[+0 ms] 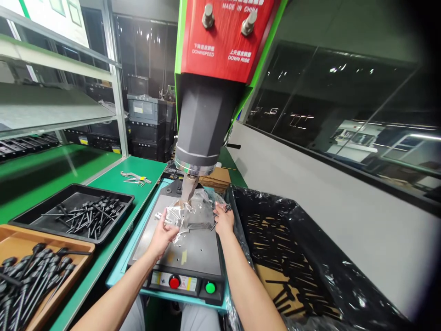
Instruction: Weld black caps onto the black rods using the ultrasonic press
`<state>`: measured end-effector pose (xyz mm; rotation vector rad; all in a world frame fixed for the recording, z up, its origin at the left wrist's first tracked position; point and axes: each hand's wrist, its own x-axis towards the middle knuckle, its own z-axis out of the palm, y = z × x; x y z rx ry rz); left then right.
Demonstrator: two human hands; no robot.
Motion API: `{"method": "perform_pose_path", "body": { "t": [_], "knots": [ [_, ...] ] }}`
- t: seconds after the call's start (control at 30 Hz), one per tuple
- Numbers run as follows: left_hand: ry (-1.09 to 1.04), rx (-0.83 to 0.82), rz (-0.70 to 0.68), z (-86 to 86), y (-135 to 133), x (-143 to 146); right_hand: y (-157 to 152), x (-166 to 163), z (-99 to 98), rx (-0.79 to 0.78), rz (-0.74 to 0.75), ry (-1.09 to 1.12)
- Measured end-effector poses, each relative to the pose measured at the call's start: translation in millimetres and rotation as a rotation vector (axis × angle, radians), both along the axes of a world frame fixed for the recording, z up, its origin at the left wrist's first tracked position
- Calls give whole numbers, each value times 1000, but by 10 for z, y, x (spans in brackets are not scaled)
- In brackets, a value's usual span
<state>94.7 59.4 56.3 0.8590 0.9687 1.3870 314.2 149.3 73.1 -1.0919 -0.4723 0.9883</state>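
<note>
My left hand [165, 235] is at the left of the machine's grey work plate [201, 258], its thumb and index finger spread apart beside shiny clear plastic [176, 218]. That plastic surrounds the foot of the metal welding horn [189, 187], so the fixture under it is hard to make out. On the plate's right side, my right hand [223, 220] is closed around a small black part with a thin rod [214, 226]; the fingers cover much of it. The press head [201, 115] hangs above both hands.
Left, a black tray [74, 193] and an orange tray [84, 249] hold black rod-shaped parts. Pliers [134, 177] lie on the green table [151, 168]. Right, a plastic-lined bin [296, 211] contains rows of black parts. Red [174, 282] and green buttons [210, 288] line the machine's front.
</note>
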Motion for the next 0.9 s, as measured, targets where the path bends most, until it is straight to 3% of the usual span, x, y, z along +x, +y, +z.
{"method": "perform_pose_path", "body": {
  "t": [0.2, 0.33, 0.47, 0.57, 0.67, 0.73, 0.9],
  "knots": [
    [19, -22, -89, -104, -28, 77, -263, 87, -269, -164, -130, -100],
    [45, -65, -99, -141, -10, 46, -629, -2, -477, -258, -122, -77],
    [68, -124, -132, -151, -36, 47, -1164, -274, -802, -334, 31, 29],
    [130, -193, -159, -124, -52, 38, -1439, -543, -951, -304, 271, 93],
    [150, -256, -145, -83, -41, -23, -1478, -739, -906, -203, 552, 169],
    [122, -270, -116, -46, -13, -96, -1398, -811, -802, -161, 653, 197],
    [100, -241, -70, 135, 106, -254, -1080, -922, -563, 12, 646, -137]
  ]
}}
